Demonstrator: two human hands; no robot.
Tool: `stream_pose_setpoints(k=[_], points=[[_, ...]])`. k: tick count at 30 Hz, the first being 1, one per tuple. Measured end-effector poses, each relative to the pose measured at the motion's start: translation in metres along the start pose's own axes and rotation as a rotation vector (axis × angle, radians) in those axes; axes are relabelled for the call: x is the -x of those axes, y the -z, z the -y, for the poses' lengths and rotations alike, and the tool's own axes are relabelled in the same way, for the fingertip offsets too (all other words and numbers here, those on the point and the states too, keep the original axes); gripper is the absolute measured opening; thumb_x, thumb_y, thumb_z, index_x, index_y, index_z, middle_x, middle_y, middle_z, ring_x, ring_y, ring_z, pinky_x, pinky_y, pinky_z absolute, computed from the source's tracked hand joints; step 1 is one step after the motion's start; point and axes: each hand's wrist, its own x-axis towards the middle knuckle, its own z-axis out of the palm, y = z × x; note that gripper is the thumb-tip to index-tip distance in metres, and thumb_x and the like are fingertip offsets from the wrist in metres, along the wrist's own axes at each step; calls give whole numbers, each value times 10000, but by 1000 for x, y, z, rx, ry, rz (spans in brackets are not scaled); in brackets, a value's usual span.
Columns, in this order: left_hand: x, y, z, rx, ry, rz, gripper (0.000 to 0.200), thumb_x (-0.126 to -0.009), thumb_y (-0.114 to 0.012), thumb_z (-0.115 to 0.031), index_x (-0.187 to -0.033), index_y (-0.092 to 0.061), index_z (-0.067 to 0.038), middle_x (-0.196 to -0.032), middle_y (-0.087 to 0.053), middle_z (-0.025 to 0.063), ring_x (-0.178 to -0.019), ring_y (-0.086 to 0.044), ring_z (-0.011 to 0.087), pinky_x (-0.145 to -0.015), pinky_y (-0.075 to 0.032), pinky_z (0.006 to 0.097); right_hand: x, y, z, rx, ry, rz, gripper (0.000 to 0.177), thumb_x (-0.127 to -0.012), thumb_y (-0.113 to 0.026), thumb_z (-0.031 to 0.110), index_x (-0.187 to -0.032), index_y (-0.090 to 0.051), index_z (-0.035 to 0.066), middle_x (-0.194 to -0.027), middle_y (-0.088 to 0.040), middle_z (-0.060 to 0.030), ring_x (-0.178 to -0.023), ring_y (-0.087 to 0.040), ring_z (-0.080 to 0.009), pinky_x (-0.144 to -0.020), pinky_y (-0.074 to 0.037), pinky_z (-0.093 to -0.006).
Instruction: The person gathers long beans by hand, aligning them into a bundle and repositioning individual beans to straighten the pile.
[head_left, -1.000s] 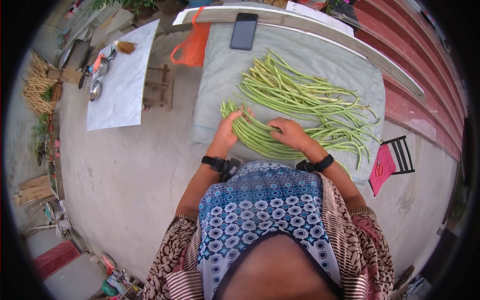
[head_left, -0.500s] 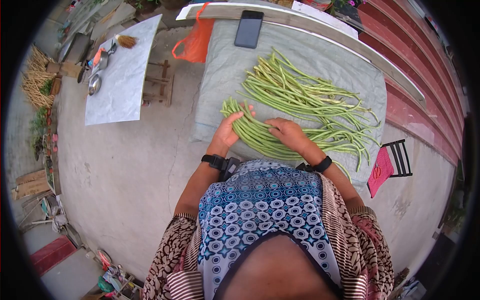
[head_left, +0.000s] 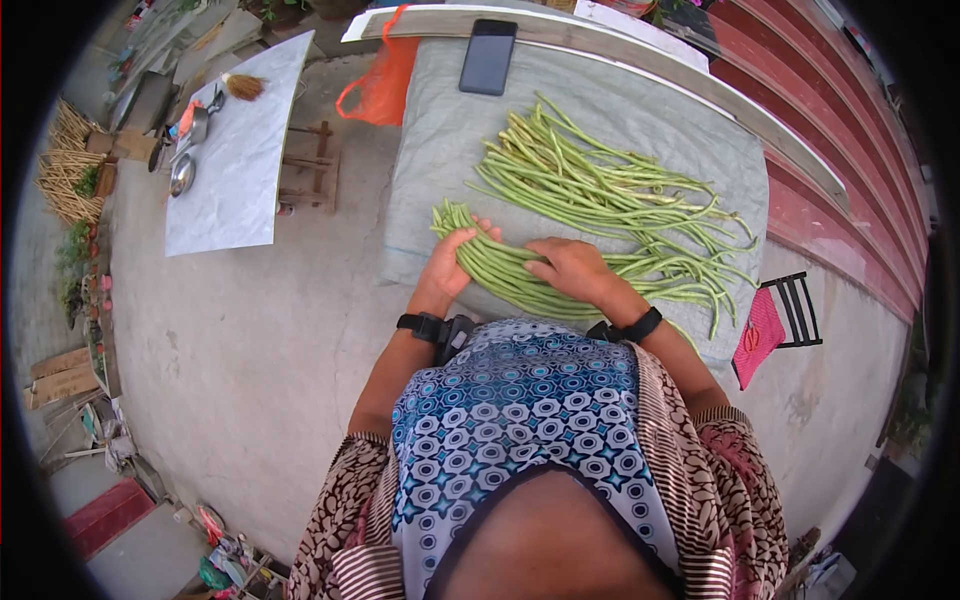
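A bundle of green yardlong beans [head_left: 505, 280] lies across the near side of a table covered with a grey sheet. My left hand [head_left: 452, 262] is wrapped round its left end, the thumb on top and fingertips showing beyond the beans. On the middle of the same bundle, my right hand [head_left: 575, 270] is closed with curled fingers; its fingertips are partly hidden. Behind them, a second, looser pile of yardlong beans [head_left: 580, 175] spreads towards the right, where the thin ends of both lots overlap.
A phone [head_left: 488, 57] lies at the table's far edge, near an orange plastic bag [head_left: 383, 85] hanging at the corner. Left stands another table [head_left: 235, 170] with a small brush [head_left: 244, 86] and metal bowls [head_left: 182, 174]. A pink-seated folding stool [head_left: 762, 330] is at right, below red steps [head_left: 800, 90].
The whole view has shifted slightly, so most things sit a little further left. Both hands stay on the bundle, with the right hand's fingers slightly changed in pose.
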Motion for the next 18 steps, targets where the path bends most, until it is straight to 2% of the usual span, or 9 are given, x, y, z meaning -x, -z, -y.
stream_pose_setpoints(k=[1, 2, 5, 9, 12, 13, 16, 17, 18], points=[[3, -9, 1, -8, -23, -66, 178, -867, -585, -49, -1041, -552, -67, -937, -600, 50, -919, -599, 228, -961, -485, 438, 5, 6, -3, 64, -16, -3, 366, -907, -546, 400, -1118, -631, 114, -1013, -653, -125, -942, -617, -323, -807, -488, -432], [0, -6, 3, -3, -37, -12, 172, -867, -584, -51, -1035, -553, -68, -918, -594, 46, -903, -597, 222, -970, -478, 436, 11, 12, -7, 128, -33, -6, 386, -909, -540, 428, -1108, -634, 111, -1005, -655, -122, -933, -621, -319, -803, -491, -435], [-9, 2, 0, 18, -73, 116, 159, -867, -581, -60, -1024, -556, -70, -870, -577, 35, -859, -587, 204, -999, -450, 432, 29, 32, -18, 64, -113, 26, 372, -904, -568, 414, -1086, -634, 97, -993, -646, -134, -922, -618, -320, -782, -499, -418], [-6, -41, -11, 15, -109, 210, 163, -865, -580, -68, -1026, -553, -69, -844, -557, 29, -840, -564, 190, -1044, -404, 431, 54, 31, -56, 201, -120, -164, 401, -914, -546, 445, -1055, -642, 83, -993, -643, -120, -921, -606, -319, -753, -491, -417], [0, -87, -23, -19, -120, 295, 181, -857, -583, -62, -1034, -544, -71, -844, -546, 30, -855, -548, 189, -1055, -389, 428, 69, 46, -66, 297, 35, -570, 328, -920, -572, 373, -1037, -635, 74, -974, -634, -119, -878, -589, -322, -724, -484, -404], [1, -101, -25, -26, -125, 325, 189, -854, -585, -59, -1037, -541, -72, -846, -542, 31, -863, -543, 189, -1057, -387, 426, 74, 56, -57, 259, 91, -734, 290, -929, -583, 325, -959, -639, 42, -892, -650, -104, -778, -599, -268, -689, -481, -369], [-2, -137, -29, -29, -178, 371, 208, -844, -589, -46, -1042, -527, -73, -853, -531, 34, -874, -534, 194, -1065, -377, 426, 108, 61, -45, -763, -160, -613, 312, -945, -573, 313, -872, -639, 16, -823, -666, -90, -712, -606, -196, -665, -477, -328], [-4, -150, -28, -2, -191, 401, 170, -861, -570, -55, -1024, -523, -69, -842, -552, 40, -874, -553, 194, -1031, -407, 401, 116, 67, -41, -1056, -170, -425, 324, -953, -565, 286, -831, -664, 2, -807, -683, -90, -712, -621, -151, -698, -499, -305], [-7, -161, -27, 9, -189, 419, 162, -862, -570, -56, -1018, -526, -69, -848, -556, 42, -879, -554, 196, -1032, -405, 401, 121, 65, -41, -1178, -187, -175, 306, -945, -575, 298, -913, -661, 7, -856, -684, -107, -763, -631, -162, -739, -501, -304]])
